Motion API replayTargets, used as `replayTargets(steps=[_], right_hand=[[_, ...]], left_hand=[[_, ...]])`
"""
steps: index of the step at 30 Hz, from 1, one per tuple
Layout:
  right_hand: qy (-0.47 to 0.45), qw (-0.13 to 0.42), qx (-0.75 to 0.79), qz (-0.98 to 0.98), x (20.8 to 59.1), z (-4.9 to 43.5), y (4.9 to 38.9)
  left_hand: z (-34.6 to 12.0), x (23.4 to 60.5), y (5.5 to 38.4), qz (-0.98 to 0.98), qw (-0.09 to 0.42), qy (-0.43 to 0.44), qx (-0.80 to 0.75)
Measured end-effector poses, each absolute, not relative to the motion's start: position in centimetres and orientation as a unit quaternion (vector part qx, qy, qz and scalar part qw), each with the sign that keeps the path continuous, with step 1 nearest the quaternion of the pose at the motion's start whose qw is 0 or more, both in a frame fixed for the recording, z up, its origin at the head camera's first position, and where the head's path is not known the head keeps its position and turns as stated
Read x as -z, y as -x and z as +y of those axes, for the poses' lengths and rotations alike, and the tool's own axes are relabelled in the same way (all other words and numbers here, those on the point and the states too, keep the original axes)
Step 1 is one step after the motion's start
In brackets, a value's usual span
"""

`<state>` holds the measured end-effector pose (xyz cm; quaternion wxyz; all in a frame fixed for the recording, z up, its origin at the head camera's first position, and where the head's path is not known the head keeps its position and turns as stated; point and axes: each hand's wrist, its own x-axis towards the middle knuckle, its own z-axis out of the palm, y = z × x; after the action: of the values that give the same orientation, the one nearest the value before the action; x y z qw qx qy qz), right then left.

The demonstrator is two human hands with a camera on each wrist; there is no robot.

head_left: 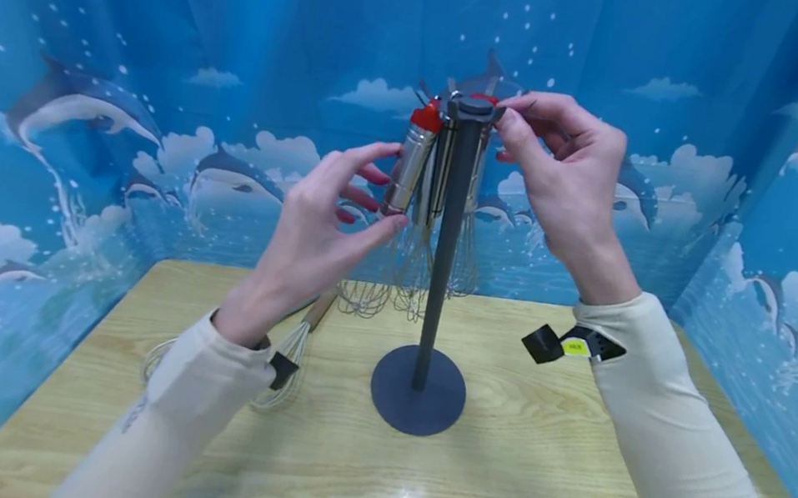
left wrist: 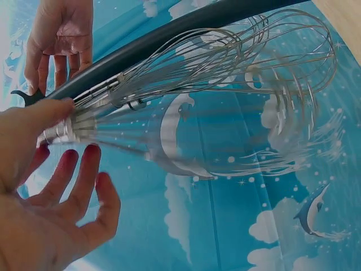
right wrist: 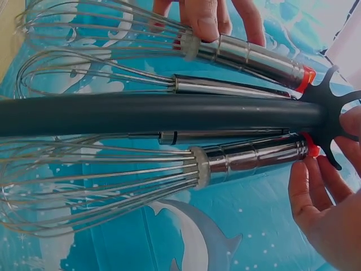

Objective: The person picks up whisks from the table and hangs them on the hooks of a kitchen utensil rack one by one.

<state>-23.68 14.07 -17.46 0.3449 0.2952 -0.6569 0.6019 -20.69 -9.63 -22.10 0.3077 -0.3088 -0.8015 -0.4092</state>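
Observation:
A dark grey stand point(head_left: 445, 263) with a hooked top bears several hanging wire whisks with steel handles. My left hand point(head_left: 320, 218) pinches the handle of one red-capped whisk point(head_left: 410, 162) at the stand's left. In the right wrist view, that whisk point(right wrist: 248, 56) hangs near a hook, and my left thumb lies by its pale collar. My right hand point(head_left: 576, 167) pinches a hook arm at the stand's top, thumb in front. Just below those fingertips hangs another red-capped whisk point(right wrist: 256, 161). Slimmer steel-handled whisks point(right wrist: 225, 84) hang behind the pole, partly hidden.
The stand's round base point(head_left: 415, 411) rests on a wooden table point(head_left: 529, 468). A whisk with a wooden handle point(head_left: 318, 312) lies at the left, partly behind my left wrist. More wire loops point(head_left: 155, 360) show beyond the sleeve. A blue dolphin-print curtain point(head_left: 307, 27) surrounds the table.

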Motion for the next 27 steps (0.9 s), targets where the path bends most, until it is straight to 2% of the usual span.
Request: replayTargets(steps=[6,10,16,23,27], right_hand=[[-0.299,0.345,-0.619,-0.639,17.6,13.9,23.8],[-0.313,0.354,-0.615,-0.632,17.7,13.6,23.7],[-0.327,0.372,-0.601,-0.627,17.7,13.1,23.7],[-0.325,0.410,-0.552,-0.650,17.7,12.6,23.6],[-0.309,0.428,-0.536,-0.658,17.6,12.1,23.4]], left_hand=[[-10.6,23.0,21.1,-0.801,0.276,0.310,0.431],[-12.4,24.3,22.1,-0.824,0.236,0.265,0.441],[-16.2,27.7,24.5,-0.904,0.097,0.156,0.387],[-18.8,33.9,27.0,-0.949,-0.076,0.118,0.282],[-18.6,36.5,27.6,-0.956,-0.109,0.104,0.253]])
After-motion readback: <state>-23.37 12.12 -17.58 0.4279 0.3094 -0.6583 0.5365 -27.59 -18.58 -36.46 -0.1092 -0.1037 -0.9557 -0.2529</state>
